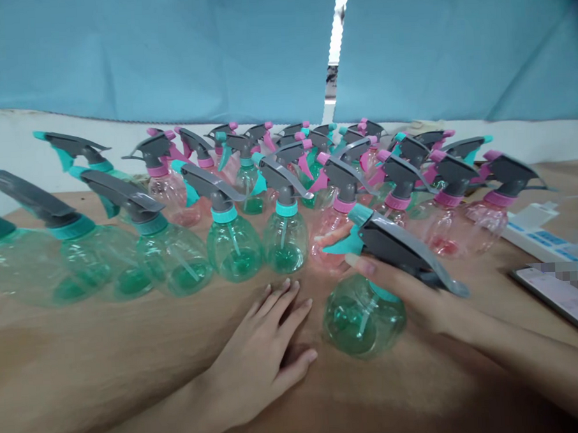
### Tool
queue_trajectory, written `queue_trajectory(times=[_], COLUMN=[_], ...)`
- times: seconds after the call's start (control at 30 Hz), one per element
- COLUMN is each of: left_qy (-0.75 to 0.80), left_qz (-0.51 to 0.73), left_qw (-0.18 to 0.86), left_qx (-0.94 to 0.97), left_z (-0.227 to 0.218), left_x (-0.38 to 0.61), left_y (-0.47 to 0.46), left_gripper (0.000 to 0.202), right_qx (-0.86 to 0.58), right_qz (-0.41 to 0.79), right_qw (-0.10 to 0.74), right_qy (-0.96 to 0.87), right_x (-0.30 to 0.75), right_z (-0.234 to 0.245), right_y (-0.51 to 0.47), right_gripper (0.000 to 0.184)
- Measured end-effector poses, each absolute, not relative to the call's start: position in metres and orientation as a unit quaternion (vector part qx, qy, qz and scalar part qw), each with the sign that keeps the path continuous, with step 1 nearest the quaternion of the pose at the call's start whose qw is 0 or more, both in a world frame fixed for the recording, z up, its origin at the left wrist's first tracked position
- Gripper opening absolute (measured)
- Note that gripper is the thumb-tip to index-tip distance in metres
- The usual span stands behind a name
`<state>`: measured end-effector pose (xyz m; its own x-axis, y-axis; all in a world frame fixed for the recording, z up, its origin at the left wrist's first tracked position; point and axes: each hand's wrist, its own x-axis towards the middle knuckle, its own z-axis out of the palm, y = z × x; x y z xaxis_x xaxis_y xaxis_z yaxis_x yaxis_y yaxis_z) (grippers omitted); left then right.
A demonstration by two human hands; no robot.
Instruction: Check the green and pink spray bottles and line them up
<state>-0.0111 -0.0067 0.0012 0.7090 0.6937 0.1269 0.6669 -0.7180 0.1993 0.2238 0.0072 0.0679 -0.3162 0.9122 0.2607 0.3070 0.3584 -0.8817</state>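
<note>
My right hand (392, 282) grips the grey and teal trigger head of a green spray bottle (363, 318) that leans on the brown table (108, 365) in front of me. My left hand (266, 351) lies flat on the table, fingers apart, just left of that bottle and holding nothing. Behind both hands stands a crowd of several spray bottles: green ones with teal collars (233, 244) to the left and middle, pink ones with pink collars (442, 226) to the right and back.
A white power strip (534, 238) lies at the right edge. A flat device with a light screen (561, 297) rests near it. A pale wall ledge and blue curtain (167, 49) run behind the table.
</note>
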Motion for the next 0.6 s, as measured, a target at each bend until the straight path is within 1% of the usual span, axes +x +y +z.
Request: queue_trajectory(times=[0.1, 0.17, 0.4, 0.6], left_qy=[0.364, 0.364, 0.362, 0.358], left_qz=[0.091, 0.088, 0.091, 0.092], left_qw=[0.061, 0.055, 0.056, 0.048], left_qx=[0.925, 0.925, 0.926, 0.928], left_z=[0.002, 0.002, 0.003, 0.003], left_x=[-0.011, -0.011, -0.011, -0.011], left_y=[-0.006, -0.006, -0.007, -0.006], left_gripper=[0.054, 0.054, 0.054, 0.053], right_qx=[-0.439, -0.435, -0.445, -0.431], right_qz=[0.361, 0.362, 0.363, 0.367], right_qw=[0.426, 0.429, 0.418, 0.387], right_qy=[-0.704, -0.704, -0.704, -0.728], right_x=[0.221, 0.221, 0.219, 0.217], right_z=[0.065, 0.061, 0.067, 0.076], right_y=[0.003, 0.003, 0.003, 0.002], right_gripper=[0.020, 0.022, 0.023, 0.028])
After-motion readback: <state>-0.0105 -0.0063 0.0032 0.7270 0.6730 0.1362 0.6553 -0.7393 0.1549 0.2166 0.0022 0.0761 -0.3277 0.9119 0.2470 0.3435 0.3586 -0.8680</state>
